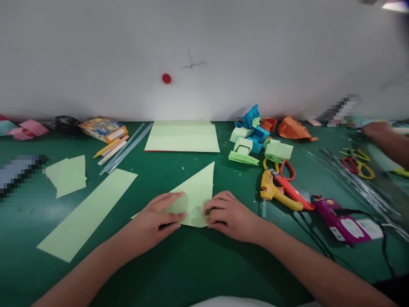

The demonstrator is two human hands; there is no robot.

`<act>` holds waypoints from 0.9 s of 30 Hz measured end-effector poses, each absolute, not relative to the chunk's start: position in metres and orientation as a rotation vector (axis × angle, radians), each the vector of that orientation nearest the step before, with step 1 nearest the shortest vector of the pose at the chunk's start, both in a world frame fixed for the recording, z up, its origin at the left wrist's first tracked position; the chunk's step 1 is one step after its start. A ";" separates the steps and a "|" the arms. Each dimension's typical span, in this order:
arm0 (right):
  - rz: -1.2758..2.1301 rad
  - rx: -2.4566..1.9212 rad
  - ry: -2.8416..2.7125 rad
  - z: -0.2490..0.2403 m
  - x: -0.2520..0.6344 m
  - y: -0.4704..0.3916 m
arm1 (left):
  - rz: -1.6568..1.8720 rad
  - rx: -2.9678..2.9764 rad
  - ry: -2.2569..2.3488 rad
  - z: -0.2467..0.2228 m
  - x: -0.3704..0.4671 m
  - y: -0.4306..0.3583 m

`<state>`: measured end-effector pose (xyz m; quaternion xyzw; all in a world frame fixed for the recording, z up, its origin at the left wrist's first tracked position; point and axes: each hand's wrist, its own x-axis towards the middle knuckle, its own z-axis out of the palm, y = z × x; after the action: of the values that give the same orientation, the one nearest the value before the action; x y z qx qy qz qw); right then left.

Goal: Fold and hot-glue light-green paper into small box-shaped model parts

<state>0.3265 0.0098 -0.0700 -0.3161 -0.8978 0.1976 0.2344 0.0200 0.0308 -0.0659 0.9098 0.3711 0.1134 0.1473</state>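
A green table is shown, backed by a white wall on which a red dot is fixed. A long pale green paper strip is laid diagonally at the left, and a stack of pale green sheets is set against the wall at the centre. A folded triangle of pale green paper is seen at the near centre of the table, its apex pointed away and to the right. Its near edge is pressed flat from both sides: the left hand is laid on the left corner with fingers together and flattened, and the right hand is set on the right part of that edge with fingers curled, their tips pressed down on the paper. Nothing is pinched or lifted by either hand. Right of the right hand, a purple glue gun, a yellow glue gun and an orange-red utility knife are placed. Smaller pale green offcuts are seen at the left, folded paper models beyond the triangle to the right, a printed box and crayons near the wall. Another person's hand is seen at the far right edge.
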 end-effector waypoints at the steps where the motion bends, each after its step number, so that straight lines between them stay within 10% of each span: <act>1: 0.547 -0.870 -2.466 -0.070 0.327 0.010 | 0.318 2.604 1.074 -0.066 0.019 0.031; 27: 0.483 -0.913 -2.526 -0.068 0.328 -0.002 | 0.108 2.806 1.313 -0.068 -0.021 -0.007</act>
<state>0.3284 -0.0018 -0.0679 -0.3274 -0.9060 0.1732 0.2047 -0.0210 -0.0068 -0.0677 0.9050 0.4235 0.0349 0.0211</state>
